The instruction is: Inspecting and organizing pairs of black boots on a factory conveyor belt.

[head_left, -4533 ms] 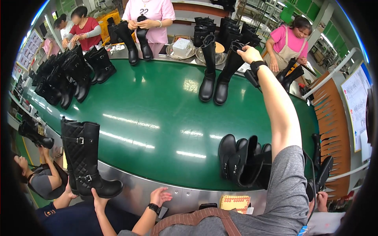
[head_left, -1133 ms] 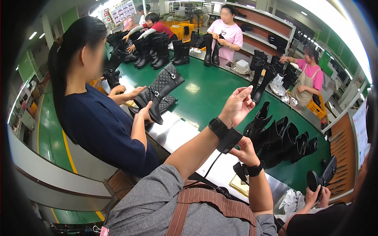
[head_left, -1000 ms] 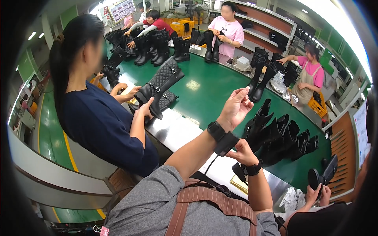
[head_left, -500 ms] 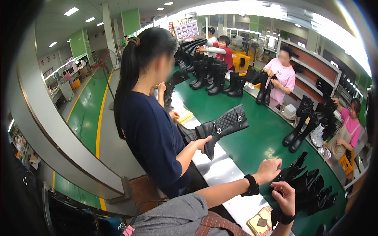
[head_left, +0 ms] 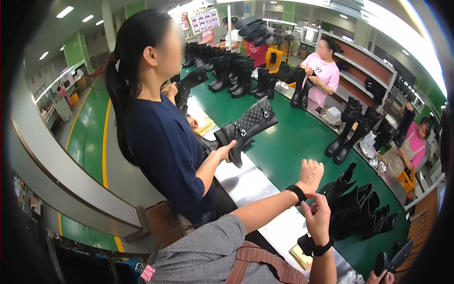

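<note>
My left hand [head_left: 310,176] is raised above the green table, back up, with its fingers curled in and nothing visible in them. A black wristband [head_left: 296,193] circles my left wrist. My right hand [head_left: 318,214] comes up beside it, fingertips touching the band's edge, thumb bent and apart from the fingers. On my right wrist is another black band [head_left: 323,247] with a dark square piece. Just beyond my hands, several black boots [head_left: 359,208] lie in a row on the table. A yellow packet [head_left: 301,257] lies below my right wrist, partly covered.
At my left, a co-worker in dark blue holds a quilted black boot [head_left: 253,120] over the metal edge [head_left: 246,187]. More boots [head_left: 236,75] stand along the green table [head_left: 288,142]. Co-workers in pink handle boots across it. Another person's hands hold a black item [head_left: 392,260] at lower right.
My right hand has come up to my left wristband. My left fingers have curled in. The view has shifted, and the co-worker at far right now lifts a boot.
</note>
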Demonstrator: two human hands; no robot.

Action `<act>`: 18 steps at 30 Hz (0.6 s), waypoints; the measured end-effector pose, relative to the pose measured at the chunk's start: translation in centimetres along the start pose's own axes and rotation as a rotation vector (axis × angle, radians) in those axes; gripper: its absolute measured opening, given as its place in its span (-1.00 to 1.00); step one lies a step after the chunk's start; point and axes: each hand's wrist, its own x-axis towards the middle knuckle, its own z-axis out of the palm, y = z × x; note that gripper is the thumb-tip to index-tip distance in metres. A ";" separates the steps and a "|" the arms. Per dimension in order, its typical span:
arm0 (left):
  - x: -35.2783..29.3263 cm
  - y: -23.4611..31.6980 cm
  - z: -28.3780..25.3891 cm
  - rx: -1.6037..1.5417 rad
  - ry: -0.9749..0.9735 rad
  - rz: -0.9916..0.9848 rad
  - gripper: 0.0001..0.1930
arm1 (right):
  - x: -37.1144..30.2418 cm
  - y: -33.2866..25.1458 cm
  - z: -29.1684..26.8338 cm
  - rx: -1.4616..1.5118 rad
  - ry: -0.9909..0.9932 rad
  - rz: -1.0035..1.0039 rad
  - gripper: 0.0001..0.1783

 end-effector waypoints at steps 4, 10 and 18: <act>0.3 0.1 1.8 0.058 -0.027 0.000 -0.89 | 0.0 1.5 0.8 -0.052 0.065 -0.106 -0.75; 0.4 -0.2 1.1 0.157 -0.056 0.001 -0.86 | 1.4 0.8 1.4 0.082 -0.119 0.139 -0.87; -0.8 -4.9 -2.9 -0.604 0.222 0.033 -0.88 | 8.4 3.4 -2.5 0.096 0.269 -0.243 -0.53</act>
